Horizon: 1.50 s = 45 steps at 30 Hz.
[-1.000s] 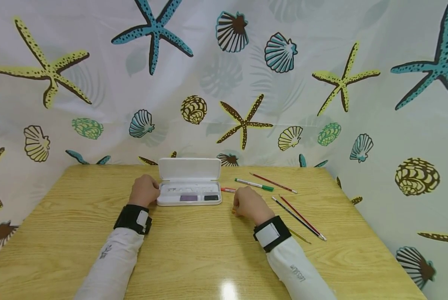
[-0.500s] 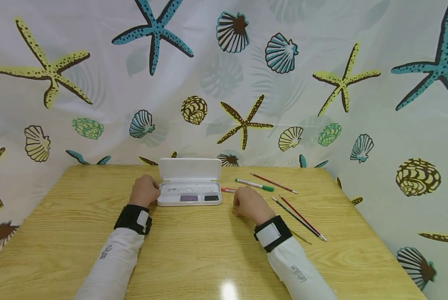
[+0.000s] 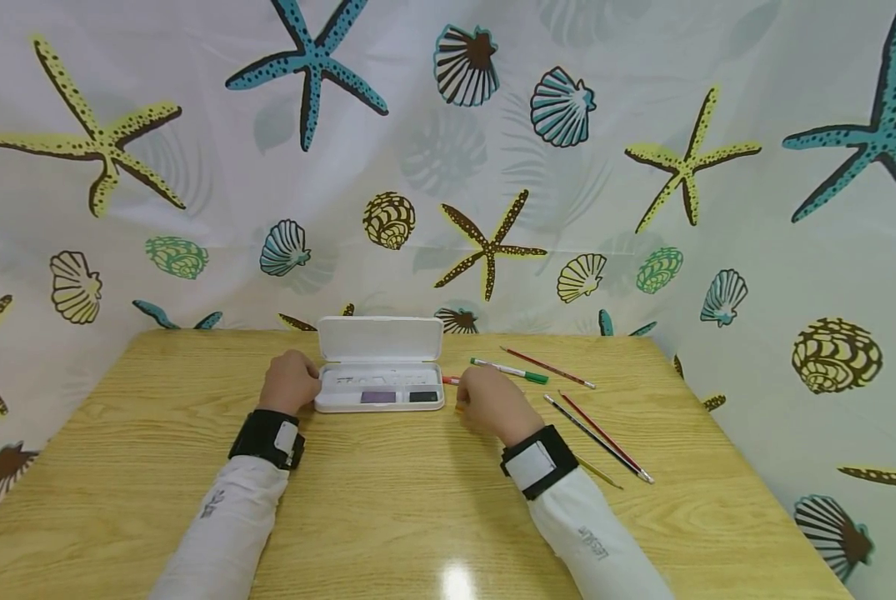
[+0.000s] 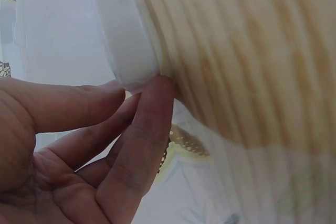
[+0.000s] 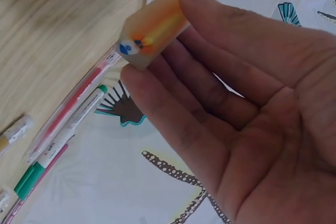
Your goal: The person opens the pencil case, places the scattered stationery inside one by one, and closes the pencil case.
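A white pencil case [image 3: 380,340] stands with its lid up near the back of the table. My left hand [image 3: 288,382] is at its left end; in the left wrist view, thumb and fingers pinch the case's white edge [image 4: 128,40]. Inside the case lie a purple block [image 3: 378,397] and a dark block [image 3: 422,397]. Just right of the case, my right hand [image 3: 498,408] pinches a small orange eraser [image 5: 157,22] with a printed picture, between thumb and fingers. Only a bit of the eraser shows in the head view.
Behind my right hand lie a red marker [image 3: 450,380], partly hidden, and a green-capped marker [image 3: 509,370]. Farther right are a red pencil [image 3: 548,367], a dark pencil [image 3: 583,427] beside another red one [image 3: 600,429], and a yellow pencil [image 3: 600,472]. A patterned curtain [image 3: 417,167] hangs behind the table.
My right hand has shifted slightly left and away from me, toward the case, with the eraser. My left hand and the pencil case stay in place.
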Motion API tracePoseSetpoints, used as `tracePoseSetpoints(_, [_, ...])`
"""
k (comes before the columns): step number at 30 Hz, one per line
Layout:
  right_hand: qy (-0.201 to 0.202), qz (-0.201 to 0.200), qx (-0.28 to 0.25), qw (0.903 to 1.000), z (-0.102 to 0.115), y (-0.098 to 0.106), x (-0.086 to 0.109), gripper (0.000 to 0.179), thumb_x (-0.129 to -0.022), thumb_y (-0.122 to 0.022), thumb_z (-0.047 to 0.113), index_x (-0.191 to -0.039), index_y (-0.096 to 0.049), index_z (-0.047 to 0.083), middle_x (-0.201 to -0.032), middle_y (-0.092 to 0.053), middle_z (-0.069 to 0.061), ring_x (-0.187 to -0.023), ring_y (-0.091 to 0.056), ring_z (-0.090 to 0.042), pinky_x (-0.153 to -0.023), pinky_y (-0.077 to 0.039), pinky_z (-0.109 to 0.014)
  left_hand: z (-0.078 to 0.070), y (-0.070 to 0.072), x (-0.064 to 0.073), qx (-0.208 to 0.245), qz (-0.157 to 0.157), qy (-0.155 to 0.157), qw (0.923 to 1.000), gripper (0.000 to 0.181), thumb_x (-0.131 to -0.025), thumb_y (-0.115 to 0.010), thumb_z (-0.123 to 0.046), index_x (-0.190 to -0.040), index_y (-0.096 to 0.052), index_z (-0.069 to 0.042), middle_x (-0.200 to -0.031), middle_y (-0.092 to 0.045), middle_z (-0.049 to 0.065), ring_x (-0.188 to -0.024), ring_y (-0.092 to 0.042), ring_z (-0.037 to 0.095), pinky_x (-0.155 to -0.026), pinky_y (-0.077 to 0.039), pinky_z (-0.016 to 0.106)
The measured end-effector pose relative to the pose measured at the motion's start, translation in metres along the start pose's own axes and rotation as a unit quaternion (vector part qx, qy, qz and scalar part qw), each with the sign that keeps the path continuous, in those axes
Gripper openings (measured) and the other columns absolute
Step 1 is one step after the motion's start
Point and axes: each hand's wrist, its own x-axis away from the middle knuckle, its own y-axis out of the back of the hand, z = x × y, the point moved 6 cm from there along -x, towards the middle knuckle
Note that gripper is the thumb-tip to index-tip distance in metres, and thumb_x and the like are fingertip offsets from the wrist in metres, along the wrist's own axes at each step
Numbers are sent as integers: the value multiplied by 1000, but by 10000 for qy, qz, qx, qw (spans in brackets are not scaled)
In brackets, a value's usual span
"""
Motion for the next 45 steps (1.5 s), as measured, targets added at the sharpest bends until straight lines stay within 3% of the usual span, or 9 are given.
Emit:
tracePoseSetpoints(5, [294,-183,154,9993,15,3,-5,4,-86,-80,0,-87,-77,4,-82,-68,-3,-79,-58,-18,-81,-52,-38,4,-2,-2,20,46,47,10000,15,-85,-63,2,-92,-74,9,-86,-68,20,-73,-61,31,-60,-49,36])
tracePoseSetpoints(16, [923,-566,102,9941,56,10,-17,1,-90,-78,5,-90,-79,6,-88,-73,-4,-79,-65,-16,-77,-55,-33,4,-2,-3,-8,76,53,10000,17,-84,-64,2,-95,-75,11,-90,-70,23,-77,-62,33,-63,-51,38])
tracePoseSetpoints(31, [1558,-957,209,9829,115,7,-36,13,-91,-79,12,-104,-80,10,-93,-69,-1,-89,-66,-14,-82,-53,-26,6,-1,-4,-14,165,113,9998,16,-85,-64,2,-94,-75,10,-91,-69,22,-79,-62,33,-66,-52,39])
tracePoseSetpoints(38, [1851,-1228,277,9746,130,-2,-44,15,-91,-79,15,-106,-79,12,-95,-69,0,-91,-65,-13,-82,-53,-23,4,-1,-6,-98,152,58,9998,13,-85,-64,1,-90,-75,8,-87,-69,20,-78,-61,32,-67,-51,38])
tracePoseSetpoints(45, [1873,-1136,372,9750,136,-19,-56,15,-91,-79,15,-106,-80,13,-97,-70,1,-93,-65,-13,-82,-53,-22,3,1,-7,-82,121,25,9999,11,-83,-64,3,-77,-73,3,-72,-62,11,-69,-57,28,-57,-43,32])
